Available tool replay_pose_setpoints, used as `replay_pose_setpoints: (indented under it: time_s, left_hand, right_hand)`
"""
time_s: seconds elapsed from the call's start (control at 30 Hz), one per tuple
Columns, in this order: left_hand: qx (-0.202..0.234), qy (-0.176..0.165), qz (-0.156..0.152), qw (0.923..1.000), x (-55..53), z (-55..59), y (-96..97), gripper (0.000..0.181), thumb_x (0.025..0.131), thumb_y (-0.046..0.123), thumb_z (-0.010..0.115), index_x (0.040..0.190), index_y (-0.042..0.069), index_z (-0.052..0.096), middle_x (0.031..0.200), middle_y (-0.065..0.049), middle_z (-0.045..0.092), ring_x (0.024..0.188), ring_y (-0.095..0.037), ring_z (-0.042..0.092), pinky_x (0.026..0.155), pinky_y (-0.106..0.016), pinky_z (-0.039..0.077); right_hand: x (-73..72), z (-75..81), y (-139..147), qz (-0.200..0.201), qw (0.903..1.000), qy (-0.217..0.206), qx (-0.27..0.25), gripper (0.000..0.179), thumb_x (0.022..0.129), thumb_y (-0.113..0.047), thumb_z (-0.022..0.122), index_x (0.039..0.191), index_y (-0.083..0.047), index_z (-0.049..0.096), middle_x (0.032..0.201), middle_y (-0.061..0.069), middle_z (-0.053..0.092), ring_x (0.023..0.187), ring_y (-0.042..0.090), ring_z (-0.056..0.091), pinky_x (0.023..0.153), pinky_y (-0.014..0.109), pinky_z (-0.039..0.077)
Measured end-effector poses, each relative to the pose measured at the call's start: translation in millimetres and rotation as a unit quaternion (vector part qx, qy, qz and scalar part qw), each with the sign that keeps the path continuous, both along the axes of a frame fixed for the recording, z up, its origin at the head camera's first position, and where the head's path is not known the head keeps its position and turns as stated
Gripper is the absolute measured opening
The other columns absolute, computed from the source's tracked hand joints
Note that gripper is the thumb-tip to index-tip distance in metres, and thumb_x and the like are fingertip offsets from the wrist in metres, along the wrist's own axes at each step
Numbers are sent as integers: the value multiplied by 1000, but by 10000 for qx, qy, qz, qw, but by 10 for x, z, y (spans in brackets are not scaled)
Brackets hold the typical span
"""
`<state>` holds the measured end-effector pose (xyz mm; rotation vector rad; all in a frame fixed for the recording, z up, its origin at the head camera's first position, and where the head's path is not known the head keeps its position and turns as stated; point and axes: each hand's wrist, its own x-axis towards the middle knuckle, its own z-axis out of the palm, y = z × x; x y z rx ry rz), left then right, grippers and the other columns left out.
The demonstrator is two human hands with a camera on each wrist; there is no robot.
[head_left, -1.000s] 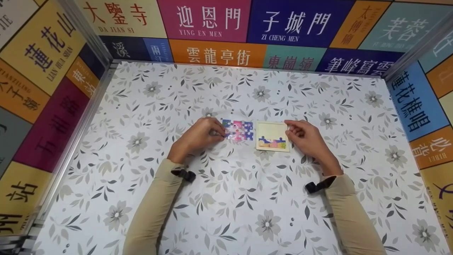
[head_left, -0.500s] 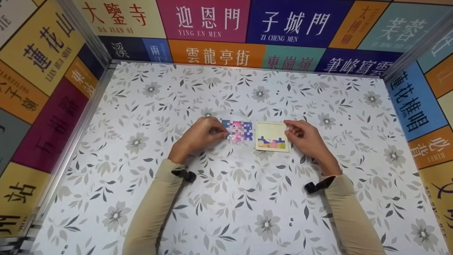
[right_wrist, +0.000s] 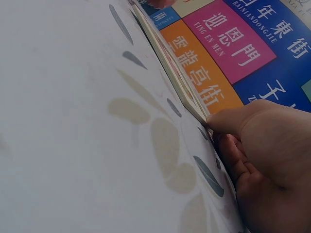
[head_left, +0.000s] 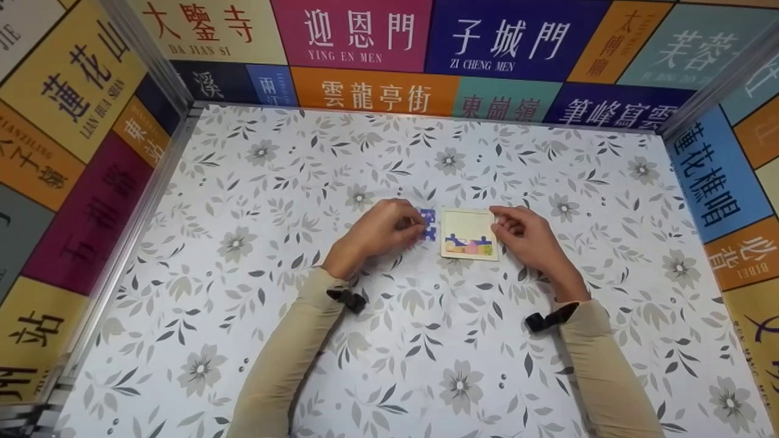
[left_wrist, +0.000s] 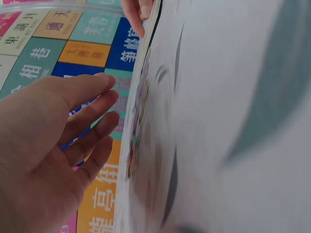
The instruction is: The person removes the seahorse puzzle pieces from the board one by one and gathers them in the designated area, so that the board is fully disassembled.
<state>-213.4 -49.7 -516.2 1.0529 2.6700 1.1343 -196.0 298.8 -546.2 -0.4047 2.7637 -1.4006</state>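
A square wooden puzzle tray lies on the table, with a row of colourful jigsaw pieces along its near side and a bare upper part. My right hand holds the tray's right edge; the thumb meets its corner in the right wrist view. Left of the tray, my left hand is over a group of loose purple and pink puzzle pieces and hides most of them. In the left wrist view, its relaxed fingers are apart, with nothing seen between them, beside the pieces.
White table covering with grey leaves and flowers surrounds the puzzle. Panels with large Chinese characters stand along the back and both sides. Each wrist wears a dark strap with a small camera.
My left hand has moved right from the left end of the loose pieces and now covers most of them. The right hand and the tray have stayed in place.
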Motion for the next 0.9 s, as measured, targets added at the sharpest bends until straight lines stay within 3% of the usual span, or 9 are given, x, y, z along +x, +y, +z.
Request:
replay_pose_setpoints:
  time_s: [0.4, 0.6, 0.9]
  left_hand:
    - [-239, 236, -537, 9980, 61, -7, 610, 17, 104, 20, 72, 113, 12, 85, 112, -2, 80, 106, -17, 72, 98, -31, 56]
    - [-372, 145, -723, 9966, 89, -1, 887, 20, 103, 21, 75, 119, 12, 83, 118, -1, 77, 109, -17, 70, 99, -27, 55]
    - [-488, -111, -674, 9965, 142, -87, 1086, 31, 106, 24, 70, 133, 8, 75, 126, -6, 68, 110, -17, 66, 100, -26, 54]
  right_hand:
    - [-5, -4, 1, -9, 10000, 40, -5, 40, 102, -14, 76, 141, -7, 72, 108, 14, 69, 89, 13, 61, 76, 7, 48]
    - [-3, -6, -1, -64, 9999, 101, 51, 39, 102, -10, 75, 140, -4, 71, 106, 17, 69, 87, 11, 61, 76, 6, 48]
    - [123, 264, -146, 54, 9996, 147, -218, 38, 100, 2, 72, 137, 8, 69, 103, 25, 68, 86, 15, 62, 76, 6, 49]
